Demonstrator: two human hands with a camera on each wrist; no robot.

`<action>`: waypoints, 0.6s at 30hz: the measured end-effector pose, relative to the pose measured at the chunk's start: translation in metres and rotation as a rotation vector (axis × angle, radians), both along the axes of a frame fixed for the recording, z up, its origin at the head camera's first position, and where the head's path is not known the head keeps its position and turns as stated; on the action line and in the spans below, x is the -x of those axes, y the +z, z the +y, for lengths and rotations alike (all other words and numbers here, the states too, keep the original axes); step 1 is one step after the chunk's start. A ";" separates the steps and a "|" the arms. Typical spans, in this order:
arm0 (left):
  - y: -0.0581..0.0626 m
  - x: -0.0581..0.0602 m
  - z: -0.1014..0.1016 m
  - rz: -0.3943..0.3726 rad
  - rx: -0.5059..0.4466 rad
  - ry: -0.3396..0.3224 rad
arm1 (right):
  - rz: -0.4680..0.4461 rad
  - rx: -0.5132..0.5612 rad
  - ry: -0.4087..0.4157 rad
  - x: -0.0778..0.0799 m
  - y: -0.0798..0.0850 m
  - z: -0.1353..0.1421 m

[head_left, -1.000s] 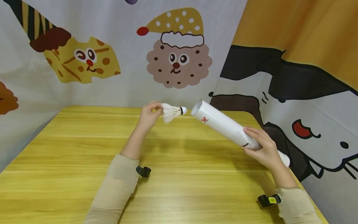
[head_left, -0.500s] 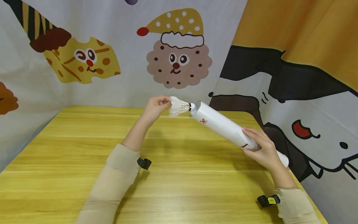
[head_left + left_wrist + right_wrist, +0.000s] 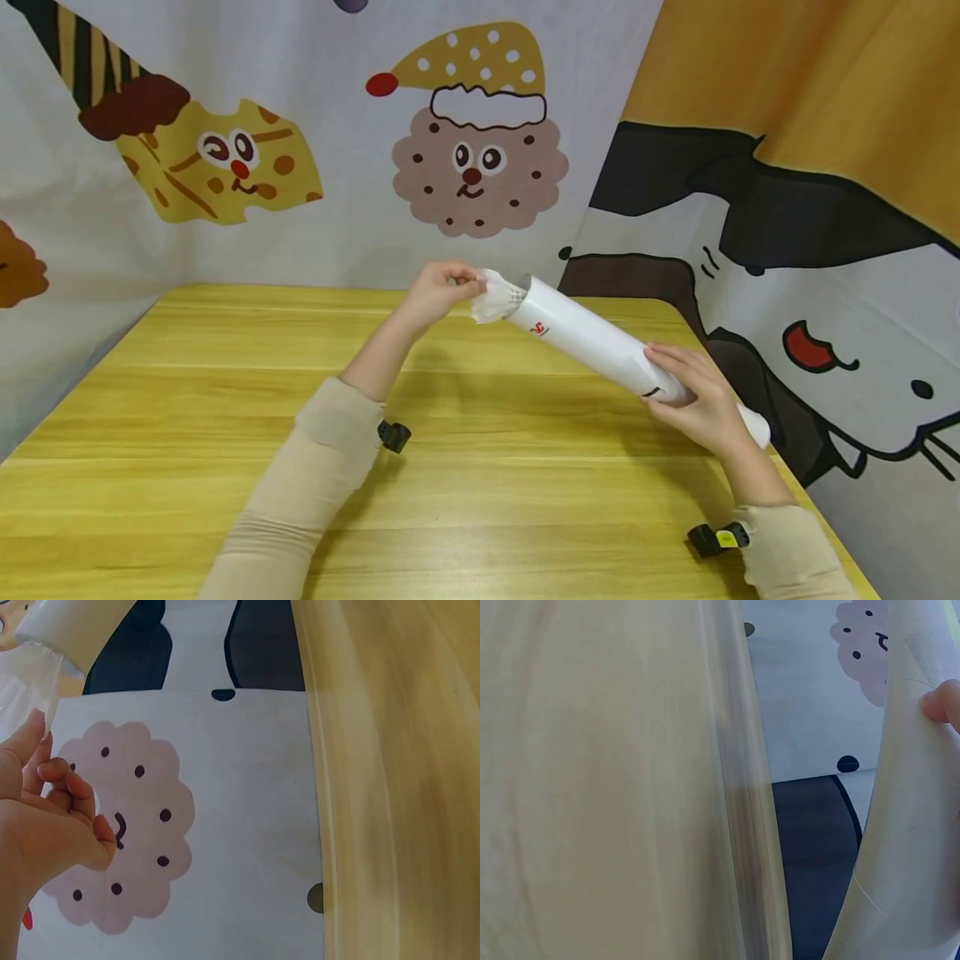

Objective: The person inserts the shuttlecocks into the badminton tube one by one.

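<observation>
My left hand point(image 3: 444, 293) pinches the feather skirt of a white shuttlecock point(image 3: 495, 298) between thumb and fingertips. The shuttlecock's cork end is hidden inside the mouth of a white tube point(image 3: 585, 333), while most of its feathers still show outside the rim. With fingers and thumb around the tube's lower part, my right hand point(image 3: 701, 400) holds it tilted, mouth up and to the left. In the left wrist view the feathers point(image 3: 28, 682) overlap the tube's rim point(image 3: 56, 645). The right wrist view shows the tube's side point(image 3: 915, 817) with a fingertip point(image 3: 941, 703) pressing on it.
A wooden table point(image 3: 487, 508) lies beneath both hands. Behind it hangs a white curtain point(image 3: 337, 242) with cartoon prints, and another printed cloth point(image 3: 862, 292) borders the right side. Each sleeve cuff carries a small black camera point(image 3: 393, 435).
My left hand has moved right, bringing the shuttlecock from outside the tube to cork-first in its mouth. The right hand and tube have barely shifted.
</observation>
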State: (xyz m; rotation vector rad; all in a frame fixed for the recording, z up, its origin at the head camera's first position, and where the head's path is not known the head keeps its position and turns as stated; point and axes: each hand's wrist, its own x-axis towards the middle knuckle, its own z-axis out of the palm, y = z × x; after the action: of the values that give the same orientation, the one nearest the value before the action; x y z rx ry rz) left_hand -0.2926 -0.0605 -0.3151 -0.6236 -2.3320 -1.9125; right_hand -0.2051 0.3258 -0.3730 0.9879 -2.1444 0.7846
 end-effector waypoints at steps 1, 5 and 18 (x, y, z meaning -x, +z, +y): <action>0.000 -0.001 0.002 0.005 -0.002 -0.006 | 0.004 0.003 0.015 -0.002 0.003 -0.004; -0.002 -0.003 0.006 0.011 -0.007 -0.018 | 0.014 0.012 0.056 -0.011 0.013 -0.016; -0.003 -0.012 0.016 0.048 -0.052 -0.044 | -0.010 -0.024 0.040 -0.007 0.004 -0.012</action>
State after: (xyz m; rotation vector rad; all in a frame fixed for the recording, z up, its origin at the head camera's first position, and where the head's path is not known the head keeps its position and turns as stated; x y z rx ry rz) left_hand -0.2805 -0.0448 -0.3183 -0.7140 -2.2507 -1.9465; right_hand -0.1977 0.3140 -0.3686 1.0445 -2.1532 0.7860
